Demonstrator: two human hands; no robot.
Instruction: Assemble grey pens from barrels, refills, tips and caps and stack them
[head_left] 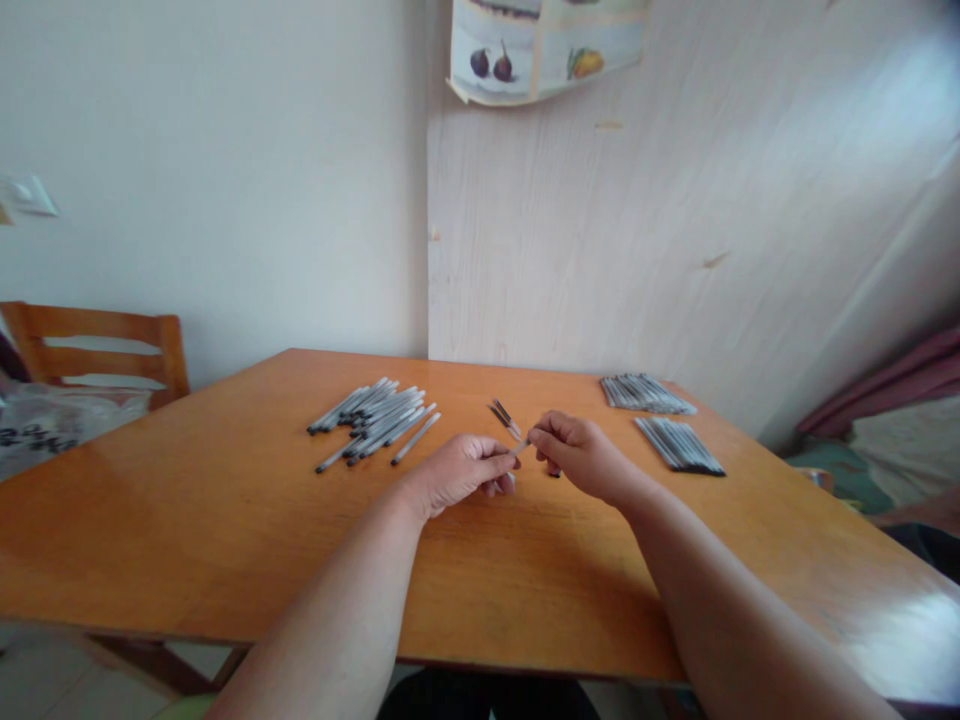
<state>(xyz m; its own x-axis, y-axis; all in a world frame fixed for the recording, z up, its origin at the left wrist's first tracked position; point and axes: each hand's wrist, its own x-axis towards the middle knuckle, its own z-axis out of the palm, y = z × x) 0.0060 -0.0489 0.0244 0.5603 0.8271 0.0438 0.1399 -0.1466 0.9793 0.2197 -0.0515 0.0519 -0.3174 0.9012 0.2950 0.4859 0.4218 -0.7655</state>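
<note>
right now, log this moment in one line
left hand: holds slim grey pen; right hand: pinches its other end; brown wooden table: loose grey black-ended pens left, two flat grey pen bundles right

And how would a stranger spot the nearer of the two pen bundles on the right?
Find the large orange-brown wooden table, then look along its right side, to the right of the person's bare right hand. Yours is the flat bundle of slim grey pens with dark ends lined up along its near edge. It lies closer to the person than the similar grey bundle behind it.
</note>
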